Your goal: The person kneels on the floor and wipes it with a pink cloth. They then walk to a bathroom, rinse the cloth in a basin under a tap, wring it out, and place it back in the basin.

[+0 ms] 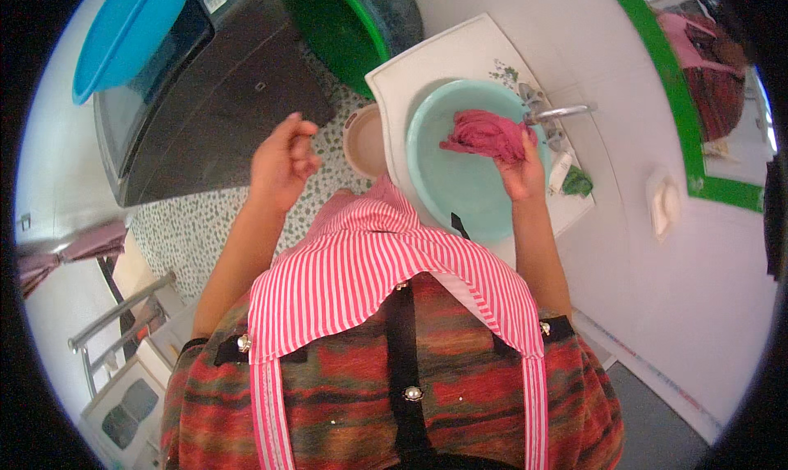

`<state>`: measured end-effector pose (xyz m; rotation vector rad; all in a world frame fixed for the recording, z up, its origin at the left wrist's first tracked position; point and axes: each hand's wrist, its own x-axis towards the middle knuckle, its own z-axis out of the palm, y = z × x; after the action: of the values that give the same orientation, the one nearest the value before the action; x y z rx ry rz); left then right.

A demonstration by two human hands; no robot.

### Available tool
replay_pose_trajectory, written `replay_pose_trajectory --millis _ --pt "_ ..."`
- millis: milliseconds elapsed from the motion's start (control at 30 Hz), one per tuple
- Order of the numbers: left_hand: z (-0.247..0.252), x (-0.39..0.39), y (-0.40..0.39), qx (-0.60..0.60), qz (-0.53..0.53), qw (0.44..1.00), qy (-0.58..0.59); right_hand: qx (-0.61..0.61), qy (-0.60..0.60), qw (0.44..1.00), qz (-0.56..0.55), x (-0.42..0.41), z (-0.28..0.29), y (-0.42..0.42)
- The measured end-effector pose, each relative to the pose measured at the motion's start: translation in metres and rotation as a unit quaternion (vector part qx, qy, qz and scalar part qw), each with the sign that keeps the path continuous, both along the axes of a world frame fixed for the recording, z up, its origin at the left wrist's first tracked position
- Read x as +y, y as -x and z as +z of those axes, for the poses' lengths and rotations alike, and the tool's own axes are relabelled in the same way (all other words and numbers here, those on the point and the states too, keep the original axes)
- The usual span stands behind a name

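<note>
A wet-looking, bunched dark pink cloth (483, 134) is held in my right hand (523, 168). My fingers grip its right end, just beside the spout of a chrome faucet (557, 113). Below the cloth, a pale turquoise plastic basin (462, 187) sits on the white washbasin counter (443, 51). Out to the left, my left hand (286, 156) is raised in the air above the floor. Its fingers are loosely curled, with nothing visible in them. A pink-and-white striped apron (345, 285) covers my front.
Near the faucet lie a white tube (560, 171) and a green scrubber (577, 181). A beige tub (366, 143) stands on the pebble-patterned floor (184, 236). Farther off are a large green tub (351, 33), a dark appliance (246, 100) and a blue basin (132, 33). A green-framed mirror (668, 82) hangs right.
</note>
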<state>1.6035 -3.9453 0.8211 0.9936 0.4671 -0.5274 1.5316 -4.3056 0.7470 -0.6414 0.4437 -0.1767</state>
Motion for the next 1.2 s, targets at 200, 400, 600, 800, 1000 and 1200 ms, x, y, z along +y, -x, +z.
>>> replay_pose_trajectory --millis 200,400,600,800,1000,1200 --pt "-0.024 -0.113 0.003 -0.423 -0.362 0.785 -0.272 -0.078 -0.067 0.994 0.036 0.04 0.045 0.021" --pt "-0.03 -0.184 0.001 -0.351 -0.513 0.777 -0.104 -0.128 -0.014 0.992 0.014 0.033 0.085 0.034" --pt "-0.035 -0.202 -0.02 -0.501 -0.422 0.742 -0.141 -0.127 0.106 0.985 -0.046 -0.01 0.091 0.054" --pt "0.022 -0.214 -0.023 -0.491 -0.408 0.741 -0.211 -0.099 0.153 0.98 -0.084 -0.034 0.117 0.062" --pt "0.069 -0.219 -0.014 -0.412 -0.418 0.793 -0.164 -0.119 0.208 0.967 -0.089 -0.061 0.135 0.066" --pt "0.064 -0.22 -0.022 -0.414 -0.327 0.836 -0.154 -0.058 0.195 0.978 -0.044 -0.074 0.109 0.068"
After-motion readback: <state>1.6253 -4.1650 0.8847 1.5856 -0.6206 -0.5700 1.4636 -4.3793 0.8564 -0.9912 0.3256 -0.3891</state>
